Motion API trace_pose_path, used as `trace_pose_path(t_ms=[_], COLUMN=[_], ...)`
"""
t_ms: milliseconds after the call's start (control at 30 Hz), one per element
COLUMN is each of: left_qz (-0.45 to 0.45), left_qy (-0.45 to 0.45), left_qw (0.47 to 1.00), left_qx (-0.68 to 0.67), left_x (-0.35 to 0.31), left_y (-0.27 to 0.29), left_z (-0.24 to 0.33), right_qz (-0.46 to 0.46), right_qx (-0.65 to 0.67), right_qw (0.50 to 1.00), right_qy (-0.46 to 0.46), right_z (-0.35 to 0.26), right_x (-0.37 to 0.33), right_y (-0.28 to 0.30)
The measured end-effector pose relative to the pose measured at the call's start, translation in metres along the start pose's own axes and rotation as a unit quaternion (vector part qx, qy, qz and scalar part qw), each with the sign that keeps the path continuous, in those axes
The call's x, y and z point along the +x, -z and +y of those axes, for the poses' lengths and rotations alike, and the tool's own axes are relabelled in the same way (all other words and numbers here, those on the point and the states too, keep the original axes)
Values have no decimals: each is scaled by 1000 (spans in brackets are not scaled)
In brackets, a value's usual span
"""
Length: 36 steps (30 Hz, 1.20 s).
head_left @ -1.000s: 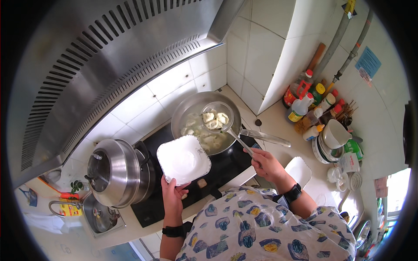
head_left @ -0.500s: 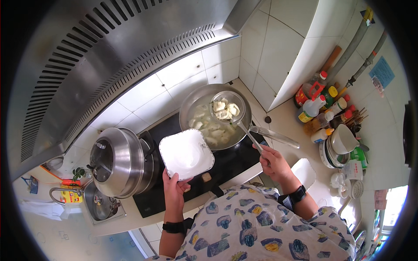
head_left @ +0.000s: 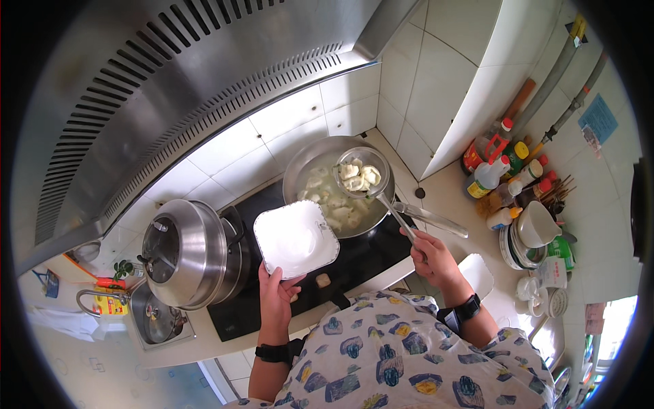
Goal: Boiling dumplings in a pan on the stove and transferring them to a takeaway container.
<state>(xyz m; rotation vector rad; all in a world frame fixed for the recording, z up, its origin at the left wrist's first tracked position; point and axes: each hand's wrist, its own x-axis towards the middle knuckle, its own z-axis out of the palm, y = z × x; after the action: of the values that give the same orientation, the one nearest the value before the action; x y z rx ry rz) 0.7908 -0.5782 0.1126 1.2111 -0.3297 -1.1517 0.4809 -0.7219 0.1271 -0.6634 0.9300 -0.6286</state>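
My left hand (head_left: 276, 292) grips a white square bowl (head_left: 296, 238) by its near edge, tilted toward me, with nothing in it. Closed around a long metal handle, my right hand (head_left: 434, 258) holds a skimmer (head_left: 403, 221) above the far right of the pan. Several dumplings (head_left: 359, 175) lie in the skimmer's round basket. Below it, a wide steel pan (head_left: 291, 178) holds cloudy water with more dumplings (head_left: 335, 208) in it. The pan's own handle (head_left: 436, 219) points right, just beyond my right hand.
Left on the black cooktop (head_left: 235, 320) stands a lidded steel steamer pot (head_left: 204, 255). A sink (head_left: 163, 320) lies farther left. Bottles (head_left: 487, 174) and stacked bowls (head_left: 537, 225) crowd the right counter. Another white bowl (head_left: 477, 274) sits beside my right wrist. The range hood (head_left: 225, 75) hangs overhead.
The whole view has shifted slightly. The skimmer with its dumplings stays over the pan, and the bowl stays in my left hand; little else differs.
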Motion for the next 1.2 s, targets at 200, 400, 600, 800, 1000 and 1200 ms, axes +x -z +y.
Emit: trace_pose_path(t_ms=[200,400,600,800,1000,1200], left_qz=[-13,-48,-101,-112,-114,-121], left_qy=[18,61,49,48,45,48], left_qw=[1000,996,989,988,987,983], left_qx=[-5,-43,-97,-98,-102,-126], left_x=[7,29,42,42,41,40], left_y=[-6,-25,-53,-54,-49,-42], left_z=[-2,-15,-17,-20,-23,-28], right_qz=[0,-20,40,56,76,97], right_qx=[-30,-231,-407,-552,-606,-637], right_qw=[1000,968,894,792,710,678], right_qy=[8,97,181,255,351,353], right_z=[-8,-12,-5,-6,-6,-8], right_x=[-10,-34,-46,-62,-63,-67], right_y=[-8,-23,-33,-43,-42,-47])
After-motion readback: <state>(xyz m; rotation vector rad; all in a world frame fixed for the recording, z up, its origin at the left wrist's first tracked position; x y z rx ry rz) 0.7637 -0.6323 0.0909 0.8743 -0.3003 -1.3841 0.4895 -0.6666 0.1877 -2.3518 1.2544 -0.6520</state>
